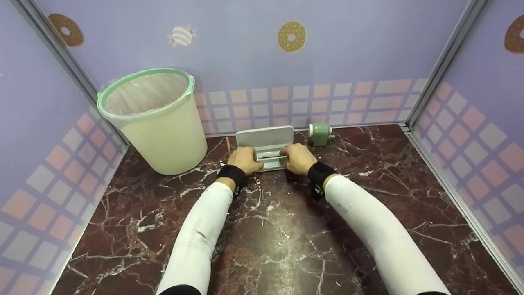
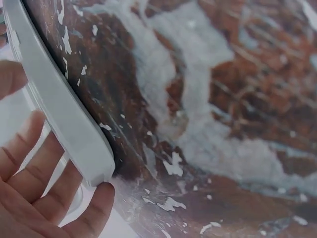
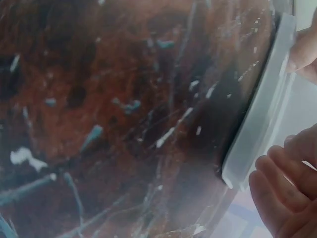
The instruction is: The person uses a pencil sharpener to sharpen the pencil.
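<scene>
A pale grey pencil case [image 1: 265,135] lies near the back wall, its lid raised and its long inner compartments facing up. My left hand [image 1: 245,159] holds its left end, with the thumb over the front rim. In the left wrist view the fingers [image 2: 57,191] lie along the case's end and one fingertip touches its corner. At the opposite end my right hand [image 1: 299,158] grips the case, fingers bent over the edge into the interior. The right wrist view has the case's front wall [image 3: 260,111] beside the curled fingers and the thumb.
A green crank pencil sharpener [image 1: 320,134] stands just right of the case. To the left is a tall pale bin [image 1: 172,139] with a green rim and a clear liner. Patterned wall panels [image 1: 245,53] enclose the dark marbled tabletop [image 1: 278,229] at the back and sides.
</scene>
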{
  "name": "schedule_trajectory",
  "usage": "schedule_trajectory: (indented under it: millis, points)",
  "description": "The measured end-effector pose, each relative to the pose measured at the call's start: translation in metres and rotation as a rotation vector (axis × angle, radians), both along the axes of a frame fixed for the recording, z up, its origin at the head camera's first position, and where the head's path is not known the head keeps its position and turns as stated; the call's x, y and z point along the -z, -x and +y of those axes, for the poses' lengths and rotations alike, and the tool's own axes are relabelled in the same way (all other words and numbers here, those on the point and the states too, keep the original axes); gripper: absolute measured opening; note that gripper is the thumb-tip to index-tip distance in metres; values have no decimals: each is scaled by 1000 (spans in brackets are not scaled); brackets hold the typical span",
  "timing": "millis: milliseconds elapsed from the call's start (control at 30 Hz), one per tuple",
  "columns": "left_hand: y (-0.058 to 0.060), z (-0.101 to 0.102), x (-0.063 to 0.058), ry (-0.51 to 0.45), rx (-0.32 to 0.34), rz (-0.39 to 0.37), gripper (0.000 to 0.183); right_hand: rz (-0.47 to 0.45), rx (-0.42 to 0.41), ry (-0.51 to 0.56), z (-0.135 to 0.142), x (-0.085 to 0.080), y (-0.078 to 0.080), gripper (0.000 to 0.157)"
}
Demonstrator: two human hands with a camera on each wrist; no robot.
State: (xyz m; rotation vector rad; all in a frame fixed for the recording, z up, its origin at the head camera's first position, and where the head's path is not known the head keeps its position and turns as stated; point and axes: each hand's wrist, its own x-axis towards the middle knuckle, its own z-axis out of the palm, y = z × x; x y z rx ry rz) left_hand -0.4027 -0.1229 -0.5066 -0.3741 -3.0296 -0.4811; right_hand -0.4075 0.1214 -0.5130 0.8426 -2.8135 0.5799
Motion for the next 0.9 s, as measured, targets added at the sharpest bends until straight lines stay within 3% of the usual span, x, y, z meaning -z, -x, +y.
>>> schedule_trajectory:
  millis: [167, 200, 300, 467, 500, 633, 667, 700, 733, 867, 900]
  points:
    - [-5, -1, 3, 3, 8, -20, 40, -19, 11, -42, 0, 3, -1, 29]
    - [-6, -1, 3, 4, 15, -17, 39, -33, 25, -62, -2, -10, -11, 29]
    - [-8, 0, 6, 6, 42, -7, 30, -40, 24, -91, -2, -11, -10, 21]
    - [-13, 0, 9, 0, 86, 4, 22, -39, -4, -110, 1, -12, -8, 21]
    - [-4, -3, 21, -2, 106, 25, 23, -39, -7, -112, 1, -12, -8, 22]
    - [-5, -4, 21, 11, 141, 29, 24, -55, -13, -127, 2, -12, -8, 18]
    - [4, -7, 32, 8, 157, 51, 24, -64, -13, -131, 2, -12, -8, 17]
    - [3, -7, 32, 8, 161, 55, 23, -70, -14, -129, 2, -13, -8, 17]
    - [-8, -4, 18, 11, 151, 40, 23, -74, -16, -126, 1, -13, -8, 15]
    - [-15, -3, 13, 14, 151, 26, 17, -83, -33, -120, 2, -16, -8, 9]
    - [-27, 0, 1, 24, 145, -3, 15, -90, -38, -120, 2, -16, -8, 8]
